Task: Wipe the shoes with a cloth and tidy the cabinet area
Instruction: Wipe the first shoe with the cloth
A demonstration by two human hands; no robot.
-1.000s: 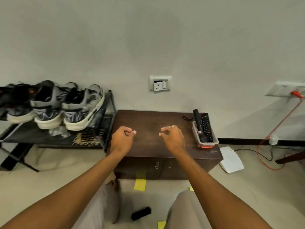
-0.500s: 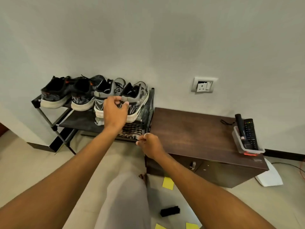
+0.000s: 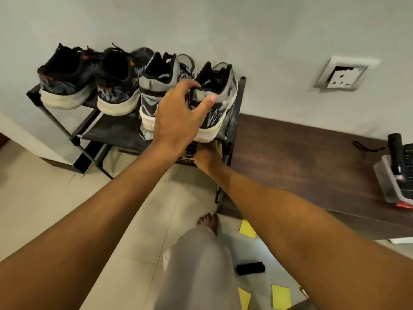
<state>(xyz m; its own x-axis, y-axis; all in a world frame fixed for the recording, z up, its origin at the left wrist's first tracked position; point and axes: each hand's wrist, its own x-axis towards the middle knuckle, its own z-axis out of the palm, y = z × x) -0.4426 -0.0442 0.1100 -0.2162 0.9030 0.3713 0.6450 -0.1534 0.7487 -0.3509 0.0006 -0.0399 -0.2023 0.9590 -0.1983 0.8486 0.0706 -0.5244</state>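
Two black sneakers (image 3: 64,79) and two grey patterned sneakers stand heel-out on the top shelf of a black shoe rack (image 3: 111,130). My left hand (image 3: 178,115) grips the heel of the rightmost grey sneaker (image 3: 223,92), thumb on its right side and fingers over the collar. The other grey sneaker (image 3: 156,86) sits just left of it. My right hand (image 3: 207,157) reaches under that shelf at a dark patterned cloth (image 3: 188,153) on the lower shelf. Its fingers are hidden by the shelf and shoe. The brown cabinet (image 3: 301,164) stands right of the rack.
A clear tray (image 3: 388,182) with remotes sits at the cabinet's right end. A wall socket (image 3: 339,74) is above the cabinet. On the tiled floor lie a small black object (image 3: 250,268) and yellow paper pieces (image 3: 247,229). My leg and bare foot (image 3: 207,222) are below.
I have turned left from the cabinet to the rack. My left hand has closed round the rightmost grey sneaker's heel. My right hand has moved forward under the shelf to the patterned cloth.
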